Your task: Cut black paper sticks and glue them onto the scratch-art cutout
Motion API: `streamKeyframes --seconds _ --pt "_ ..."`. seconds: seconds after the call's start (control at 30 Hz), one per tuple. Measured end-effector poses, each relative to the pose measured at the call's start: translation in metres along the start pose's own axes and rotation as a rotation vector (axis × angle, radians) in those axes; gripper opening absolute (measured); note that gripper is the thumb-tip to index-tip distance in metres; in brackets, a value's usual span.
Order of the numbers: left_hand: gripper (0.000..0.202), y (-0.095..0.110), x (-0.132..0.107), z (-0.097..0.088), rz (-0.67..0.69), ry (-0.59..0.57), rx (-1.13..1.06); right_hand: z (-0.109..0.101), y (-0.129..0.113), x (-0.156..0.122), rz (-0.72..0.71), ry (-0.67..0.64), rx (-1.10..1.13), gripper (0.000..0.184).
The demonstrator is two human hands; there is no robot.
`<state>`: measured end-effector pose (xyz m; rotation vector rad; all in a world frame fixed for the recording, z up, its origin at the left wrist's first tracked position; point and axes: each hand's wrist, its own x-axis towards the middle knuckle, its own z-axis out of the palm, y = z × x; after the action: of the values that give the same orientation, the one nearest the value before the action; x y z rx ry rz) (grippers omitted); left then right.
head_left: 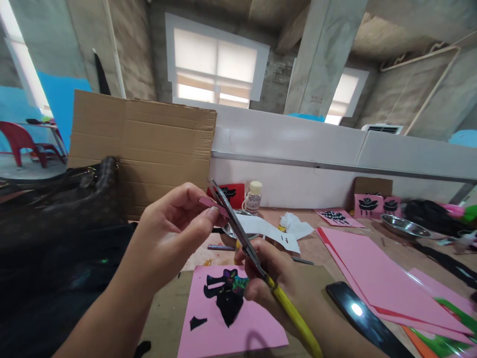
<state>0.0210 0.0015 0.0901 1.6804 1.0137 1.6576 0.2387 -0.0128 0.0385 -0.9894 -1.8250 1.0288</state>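
My left hand [182, 226] pinches a small piece of pink paper [209, 202] between thumb and fingers. My right hand [274, 271] grips a pair of scissors [244, 238] with yellow handles, its blades pointing up and left. The blades are at the right end of the pink piece; whether they are cutting it I cannot tell. Below both hands lies a pink sheet [257, 328] bearing black and shiny multicoloured cut-out shapes [229, 293]. A separate small black scrap [197, 322] rests at the sheet's left.
A black phone [363, 313] and stacked pink sheets [372, 268] lie to the right. Behind the hands are a white paper strip [268, 229], a bottle [254, 196] and a metal bowl [404, 226]. A dark bag [59, 209] and upright cardboard [149, 144] stand left.
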Motion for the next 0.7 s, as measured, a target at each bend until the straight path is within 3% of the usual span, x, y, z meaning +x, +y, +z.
streamKeyframes --seconds 0.2,0.4,0.6,0.7 --pt "0.011 -0.002 0.002 0.0 0.018 -0.005 0.002 0.005 0.004 0.002 -0.002 0.007 0.086 0.065" --pt "0.008 -0.003 0.003 0.001 0.005 0.006 0.006 -0.006 -0.004 -0.001 0.013 -0.03 -0.064 0.041" --pt "0.008 -0.003 0.005 -0.003 -0.011 -0.027 -0.076 -0.009 0.005 0.004 -0.072 0.152 -0.008 0.051" --pt "0.008 -0.004 0.007 -0.005 0.056 -0.067 -0.113 -0.017 0.012 0.006 -0.063 0.18 -0.038 0.044"
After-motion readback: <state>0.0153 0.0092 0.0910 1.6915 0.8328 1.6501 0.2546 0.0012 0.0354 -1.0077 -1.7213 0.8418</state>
